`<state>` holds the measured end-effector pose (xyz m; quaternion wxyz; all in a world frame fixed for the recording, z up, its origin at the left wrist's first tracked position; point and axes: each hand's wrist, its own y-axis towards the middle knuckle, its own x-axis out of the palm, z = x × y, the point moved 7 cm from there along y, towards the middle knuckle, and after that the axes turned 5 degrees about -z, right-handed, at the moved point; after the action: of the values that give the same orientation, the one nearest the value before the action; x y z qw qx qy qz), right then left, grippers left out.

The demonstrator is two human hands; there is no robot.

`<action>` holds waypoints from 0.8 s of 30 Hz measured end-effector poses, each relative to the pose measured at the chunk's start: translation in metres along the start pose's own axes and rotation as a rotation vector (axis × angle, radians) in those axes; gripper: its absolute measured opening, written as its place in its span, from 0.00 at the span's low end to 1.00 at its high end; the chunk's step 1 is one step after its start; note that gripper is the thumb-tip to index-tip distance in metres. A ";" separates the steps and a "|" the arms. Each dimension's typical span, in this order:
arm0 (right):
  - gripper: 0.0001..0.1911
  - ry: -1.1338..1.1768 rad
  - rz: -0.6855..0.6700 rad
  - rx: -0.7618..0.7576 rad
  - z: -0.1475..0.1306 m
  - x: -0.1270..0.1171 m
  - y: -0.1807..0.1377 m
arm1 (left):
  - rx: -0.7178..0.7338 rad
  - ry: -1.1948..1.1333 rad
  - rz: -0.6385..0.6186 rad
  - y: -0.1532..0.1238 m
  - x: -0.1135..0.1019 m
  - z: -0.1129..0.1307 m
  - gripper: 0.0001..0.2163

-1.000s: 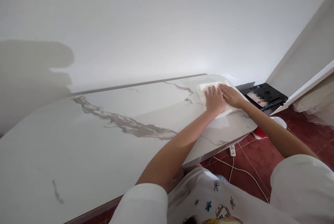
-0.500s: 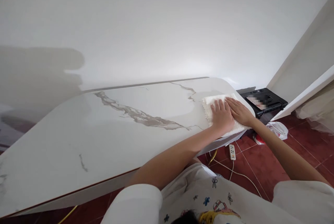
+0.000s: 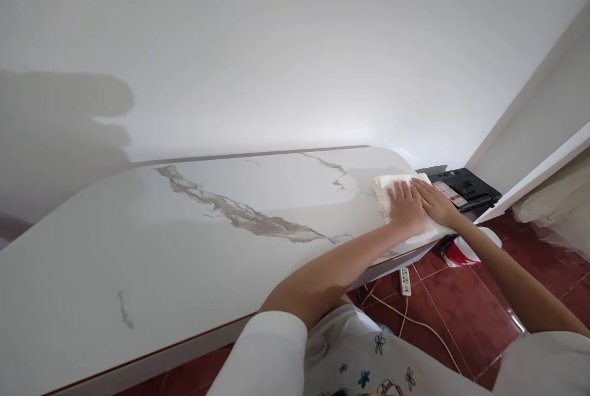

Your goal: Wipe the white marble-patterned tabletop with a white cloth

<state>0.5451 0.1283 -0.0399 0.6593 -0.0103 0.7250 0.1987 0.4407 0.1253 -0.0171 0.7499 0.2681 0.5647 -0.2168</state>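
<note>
A white cloth (image 3: 383, 192) with a fuzzy scalloped edge lies at the right end of a white marble-patterned table (image 3: 286, 187). My left hand (image 3: 408, 210) rests flat on the cloth, fingers extended and pointing away from me. Beside it, my right hand (image 3: 436, 204) also presses down on the cloth, its fingertips close to the left hand's fingers. Both palms hide the middle of the cloth. Grey-brown veins run across the tabletop to the left of my hands.
A black case (image 3: 474, 190) with a label stands beyond the table's right end. On the red tiled floor are a red-and-white tub (image 3: 472, 248), a power strip (image 3: 405, 281) and its white cord. A white wall (image 3: 276, 45) backs the table.
Both hands and the cloth have shifted slightly right, toward the table's right edge. The view has also moved a little. The hands stay flat on the cloth.
</note>
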 end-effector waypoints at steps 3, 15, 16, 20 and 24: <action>0.29 -0.017 -0.002 0.004 0.008 0.008 0.023 | -0.004 -0.009 0.020 0.017 0.001 -0.015 0.27; 0.29 -0.008 -0.025 0.037 0.040 0.043 0.139 | -0.048 -0.055 0.042 0.098 -0.006 -0.102 0.26; 0.29 0.002 -0.029 0.031 0.040 0.045 0.147 | -0.060 -0.058 0.044 0.103 -0.006 -0.108 0.26; 0.29 0.042 -0.032 0.014 0.041 0.051 0.182 | -0.116 -0.070 0.077 0.121 -0.009 -0.132 0.26; 0.28 0.064 -0.049 0.015 0.040 0.057 0.209 | -0.150 -0.069 0.091 0.134 -0.012 -0.152 0.25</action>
<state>0.5174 0.3471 -0.0391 0.6406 -0.0296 0.7467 0.1764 0.4109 0.3259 -0.0181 0.7958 0.2290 0.5405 -0.1487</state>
